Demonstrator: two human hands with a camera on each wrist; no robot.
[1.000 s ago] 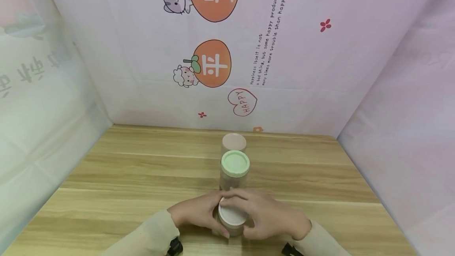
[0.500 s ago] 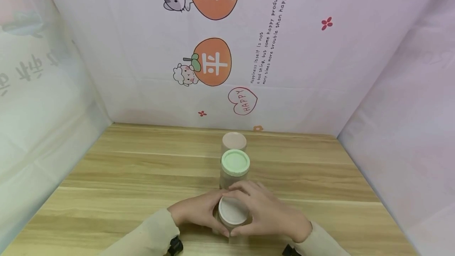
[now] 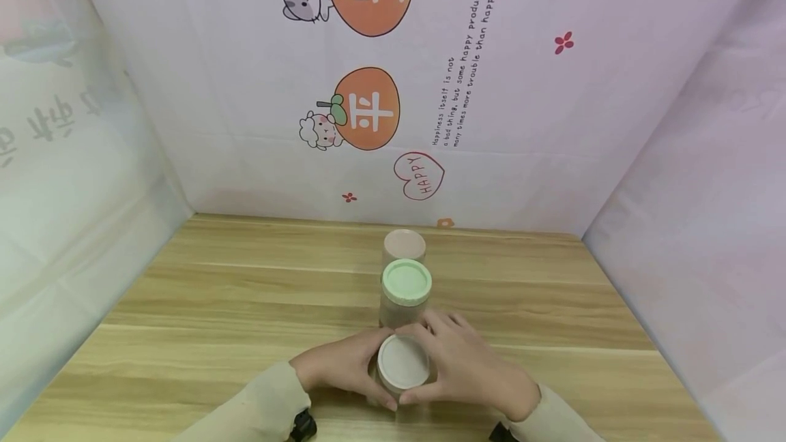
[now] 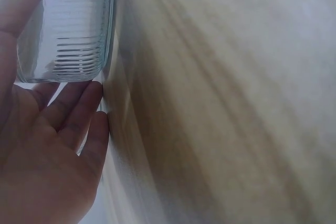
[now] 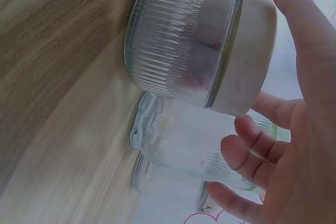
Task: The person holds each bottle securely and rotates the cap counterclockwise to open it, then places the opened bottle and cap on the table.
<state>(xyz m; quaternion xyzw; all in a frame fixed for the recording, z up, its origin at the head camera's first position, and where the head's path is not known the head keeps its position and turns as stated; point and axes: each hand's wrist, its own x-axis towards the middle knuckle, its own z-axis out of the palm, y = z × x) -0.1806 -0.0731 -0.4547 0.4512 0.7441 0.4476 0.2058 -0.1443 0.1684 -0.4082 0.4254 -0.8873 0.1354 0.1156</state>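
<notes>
Both hands cup the near jar [image 3: 402, 367]: my left hand [image 3: 340, 365] steadies its ribbed glass side, while my right hand [image 3: 469, 367] curls fingers round its white lid [image 3: 402, 361] for purchase. It stands on the wooden table [image 3: 215, 305]. Just behind, the green-lidded jar [image 3: 406, 290] crowds my fingertips; a pink-lidded jar [image 3: 404, 246] stands beyond.

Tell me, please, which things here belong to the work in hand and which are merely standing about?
In hand:
- white-lidded ribbed glass jar
- left hand, holding the jar's side
- right hand, fingers round the lid

Standing about:
- green-lidded jar
- pink-lidded jar
- wooden table
- printed backdrop
</notes>
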